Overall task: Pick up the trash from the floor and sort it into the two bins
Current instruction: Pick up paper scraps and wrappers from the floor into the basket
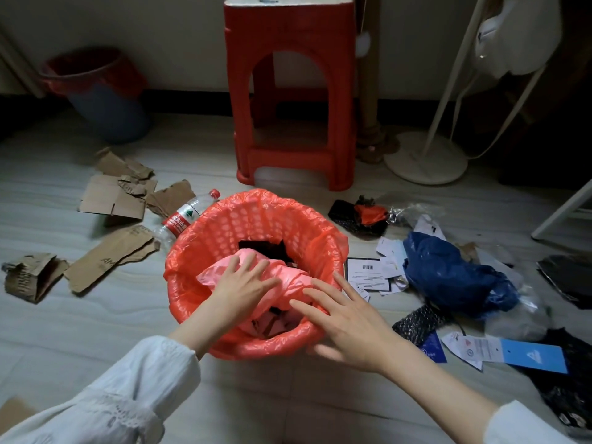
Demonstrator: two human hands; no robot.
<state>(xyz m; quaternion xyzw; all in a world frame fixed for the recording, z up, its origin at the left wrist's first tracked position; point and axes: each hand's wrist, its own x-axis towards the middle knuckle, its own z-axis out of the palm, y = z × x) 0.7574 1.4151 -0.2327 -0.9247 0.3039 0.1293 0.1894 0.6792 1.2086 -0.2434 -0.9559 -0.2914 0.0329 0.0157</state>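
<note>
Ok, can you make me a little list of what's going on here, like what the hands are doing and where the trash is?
left hand: fingers spread, pressing a pink plastic bag down
right hand: open, fingers on the same bag by the rim
near bin: red-lined mesh plastic bin, holding dark scraps
far bin: blue bin with red liner, back left by the wall
left floor: torn brown cardboard pieces, clear plastic bottle with red label
right floor: crumpled blue plastic bag, paper tags

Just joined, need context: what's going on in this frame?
A person presses a crumpled pink plastic bag into the red-lined basket bin with the left hand, fingers spread; the right hand is open at the rim. Torn brown cardboard pieces, a clear plastic bottle and a blue plastic bag remain on the floor.
</note>
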